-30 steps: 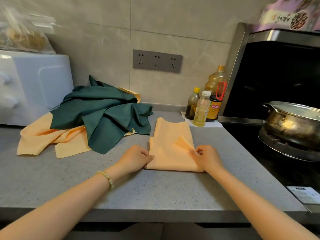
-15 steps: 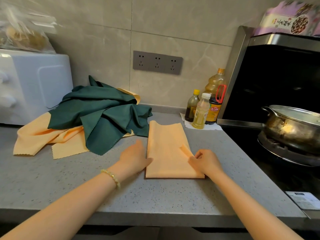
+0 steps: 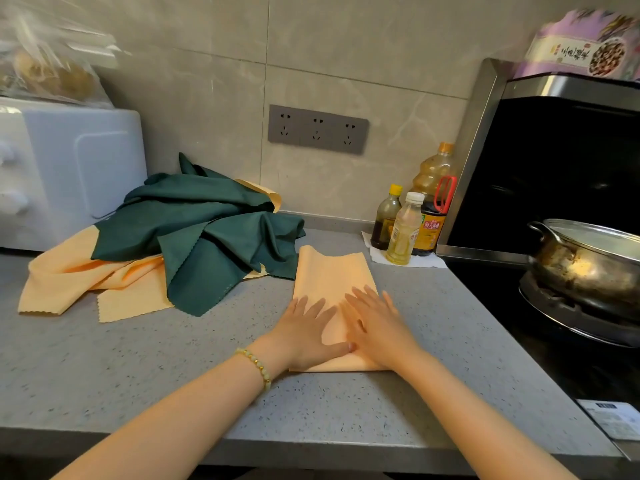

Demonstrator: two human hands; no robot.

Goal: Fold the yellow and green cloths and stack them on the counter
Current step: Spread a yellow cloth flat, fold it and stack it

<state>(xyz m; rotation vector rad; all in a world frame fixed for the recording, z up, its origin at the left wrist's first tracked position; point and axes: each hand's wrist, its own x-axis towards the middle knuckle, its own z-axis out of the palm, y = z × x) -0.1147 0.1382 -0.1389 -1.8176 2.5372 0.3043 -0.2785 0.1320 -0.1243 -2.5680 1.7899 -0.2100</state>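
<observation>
Both hands are flat, empty, fingers straight. The left hand (image 3: 304, 327) and right hand (image 3: 377, 323) sit side by side, pressing the near half of the folded yellow cloth (image 3: 332, 275). The left thumb is touching the right hand.

The cloth lies as a long strip on the table (image 3: 138, 375), well back from the front edge and running away from the person. It probably needs another fold.

Risks, near to far:
- Smoothing with flat palms only can slide the top layer over the one below. The edges would then skew and the next fold would be crooked.
- The far end looks slightly rippled. If it isn't flattened, the crease gets baked in.
- The far-left corner meets the green cloths (image 3: 207, 230), and I can't tell which lies on top. Pulling a green one out could drag the strip and open the fold.
- Loose yellow cloths (image 3: 65, 282) are trapped under the green heap. Tugging one out could spill the whole pile toward the folded piece.
- The bottles (image 3: 403, 230) stand near the far-right corner. Flipping the far end back carelessly could clip them.
- The pot (image 3: 588, 265) sits on the stove to the right, and I can't tell if the burner is lit. Keep the stack left of it.
</observation>
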